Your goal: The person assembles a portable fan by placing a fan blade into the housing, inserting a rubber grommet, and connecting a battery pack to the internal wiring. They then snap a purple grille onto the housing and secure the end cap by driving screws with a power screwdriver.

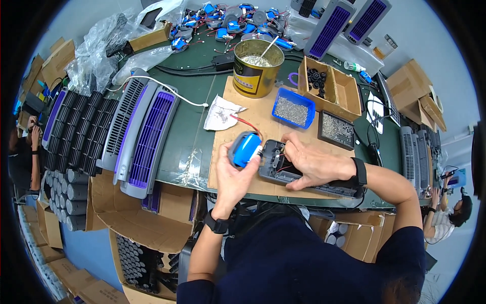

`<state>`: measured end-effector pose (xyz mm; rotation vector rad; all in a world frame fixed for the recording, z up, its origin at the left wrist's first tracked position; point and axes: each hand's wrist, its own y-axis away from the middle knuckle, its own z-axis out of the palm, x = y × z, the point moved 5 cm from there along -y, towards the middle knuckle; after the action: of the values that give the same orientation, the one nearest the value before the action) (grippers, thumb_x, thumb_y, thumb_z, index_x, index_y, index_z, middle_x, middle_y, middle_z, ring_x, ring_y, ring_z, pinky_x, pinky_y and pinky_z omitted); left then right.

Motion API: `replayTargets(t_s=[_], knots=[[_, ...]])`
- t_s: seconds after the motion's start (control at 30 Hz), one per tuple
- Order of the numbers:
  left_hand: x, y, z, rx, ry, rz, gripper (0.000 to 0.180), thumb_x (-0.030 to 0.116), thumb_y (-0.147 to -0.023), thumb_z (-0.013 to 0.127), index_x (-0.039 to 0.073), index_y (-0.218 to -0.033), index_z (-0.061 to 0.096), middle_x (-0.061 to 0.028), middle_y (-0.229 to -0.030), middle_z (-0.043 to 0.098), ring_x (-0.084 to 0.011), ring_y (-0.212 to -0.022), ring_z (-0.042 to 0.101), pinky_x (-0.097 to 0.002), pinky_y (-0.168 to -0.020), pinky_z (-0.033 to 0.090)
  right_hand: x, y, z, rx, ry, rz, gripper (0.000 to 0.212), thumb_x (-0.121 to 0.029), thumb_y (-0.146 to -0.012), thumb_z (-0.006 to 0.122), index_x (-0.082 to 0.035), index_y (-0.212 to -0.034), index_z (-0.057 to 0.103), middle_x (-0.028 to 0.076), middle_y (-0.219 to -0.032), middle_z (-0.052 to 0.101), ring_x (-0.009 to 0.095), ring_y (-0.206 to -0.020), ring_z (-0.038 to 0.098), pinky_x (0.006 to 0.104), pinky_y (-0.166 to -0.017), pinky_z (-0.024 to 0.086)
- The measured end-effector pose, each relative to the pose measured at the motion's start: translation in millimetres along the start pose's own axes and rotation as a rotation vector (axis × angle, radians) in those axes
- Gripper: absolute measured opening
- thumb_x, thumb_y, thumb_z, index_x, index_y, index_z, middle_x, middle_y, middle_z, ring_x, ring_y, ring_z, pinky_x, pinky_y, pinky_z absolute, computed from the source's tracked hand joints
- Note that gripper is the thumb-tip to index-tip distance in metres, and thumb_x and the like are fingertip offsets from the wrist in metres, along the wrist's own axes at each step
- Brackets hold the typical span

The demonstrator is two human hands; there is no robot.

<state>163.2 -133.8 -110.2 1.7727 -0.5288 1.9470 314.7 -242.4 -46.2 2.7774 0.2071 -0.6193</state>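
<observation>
The left hand grasps the blue-wrapped pack on its grey base, fingers closed around it, above the cardboard sheet. The right hand bends over the dark grey plastic housing, which lies on the sheet beside the pack; whether its fingertips grip a part cannot be determined. The blue tray stands beyond the housing.
</observation>
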Motion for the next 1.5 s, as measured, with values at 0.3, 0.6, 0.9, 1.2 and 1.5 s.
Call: replayTargets(t_s=[0.3,0.6,0.9,1.2,1.5], knots=[[11,-6,16,-0.142,-0.535,-0.003,0.040,0.010,-0.075,0.072,-0.002,-0.107,0.050,-0.0214,-0.082,0.064,-0.0350,-0.076,0.066,-0.0417,-0.068,0.051,16,-8,-4,0.132,-0.369,0.018,0.057,-0.038,-0.080,0.079,-0.001,-0.093,0.037,0.022,-0.126,0.034,0.030,-0.102,0.050,0.0388,-0.089,0.044],[16,-9,33,-0.284,-0.536,0.088,0.050,0.000,-0.075,0.065,-0.004,-0.121,0.045,-0.0262,-0.106,0.061,-0.0405,-0.104,0.059,-0.0437,-0.090,0.046,28,-25,-7,0.362,-1.219,-0.151,0.043,-0.012,-0.095,0.064,-0.011,-0.071,0.028,0.001,-0.082,0.051,0.008,-0.080,0.052,0.0238,-0.074,0.043],[-2,-13,38,-0.515,-0.041,-0.221,0.061,0.011,-0.090,0.062,0.001,-0.142,0.033,-0.0149,-0.135,0.043,-0.0245,-0.124,0.045,-0.0379,-0.106,0.037,9,-19,-24,0.232,-0.457,-0.079,0.012,-0.007,-0.087,0.068,-0.003,-0.097,0.061,0.001,-0.062,0.044,0.014,-0.052,0.041,0.0290,-0.053,0.037],[-12,-11,47,-0.530,-0.012,-0.236,0.067,0.045,-0.103,0.042,-0.002,-0.148,0.028,-0.0204,-0.145,0.035,-0.0291,-0.137,0.035,-0.0374,-0.113,0.028,13,-19,-20,0.366,-0.501,-0.043,0.016,0.000,-0.079,0.069,0.000,-0.093,0.061,0.009,-0.079,0.058,0.023,-0.064,0.054,0.0343,-0.058,0.043],[-10,-15,39,-0.479,-0.145,-0.102,0.073,0.055,-0.103,0.028,-0.004,-0.145,0.036,-0.0216,-0.142,0.043,-0.0271,-0.133,0.041,-0.0355,-0.110,0.031,12,-17,-9,0.348,-0.280,-0.266,0.019,0.002,-0.082,0.066,0.001,-0.101,0.064,0.014,-0.091,0.059,0.032,-0.083,0.060,0.0391,-0.070,0.049]])
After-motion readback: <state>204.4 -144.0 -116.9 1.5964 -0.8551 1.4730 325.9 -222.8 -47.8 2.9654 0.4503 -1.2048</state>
